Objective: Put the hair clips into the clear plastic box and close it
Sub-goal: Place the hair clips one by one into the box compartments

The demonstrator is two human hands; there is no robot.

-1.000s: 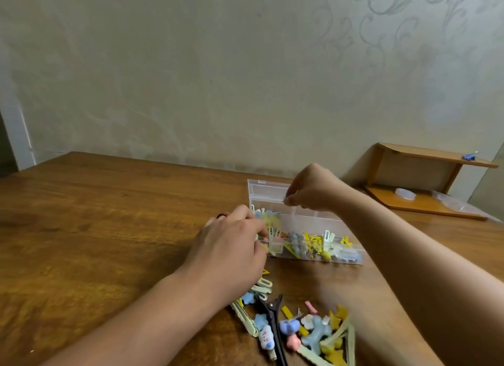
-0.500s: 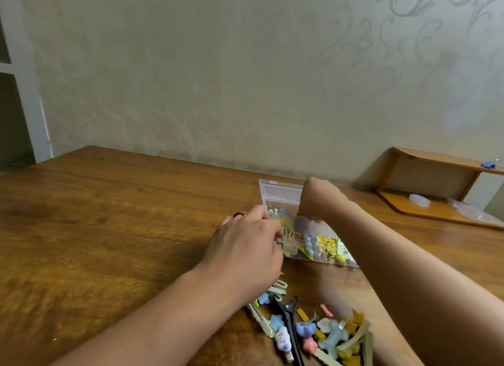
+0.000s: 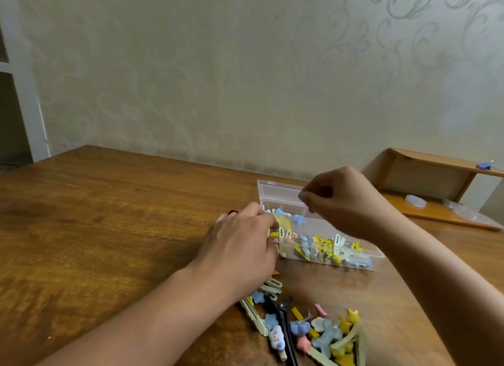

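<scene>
Pale wallpaper with a faint scroll pattern rises behind a brown wooden table [image 3: 109,229], and a white door frame [image 3: 27,106] stands at the far left. On the table, right of centre, lies the clear plastic box [image 3: 321,240], long and narrow, with its lid [image 3: 281,195] swung up at the far side. Inside it sits a jumble of small hair clips [image 3: 313,245]: yellow ones, pale blue ones, a grey-blue one and some white or translucent pieces, spread along most of its length. A second heap of clips, the loose pile [image 3: 308,327], lies on the table nearer the camera, apart from the box; it holds a black clip, a white cloud-shaped one, blue flowers, yellow stars, a pink piece and pale green strips.

The left hand [image 3: 242,248] rests at the box's left end with its fingers curled in toward the contents; whether it grips a clip cannot be told, since the fingertips are hidden behind the hand itself. A red ring [image 3: 233,212] shows on one finger. The right hand [image 3: 338,202] hovers above the box's far side, thumb and fingers pinched together; what it pinches, if anything, is too small and blurred to make out.

At the far right a wooden shelf unit [image 3: 436,180] stands against the wall, with a small blue object [image 3: 484,165] on top and a whitish round thing [image 3: 415,201] on its lower board. The pile's near edge is cut off by the frame.
</scene>
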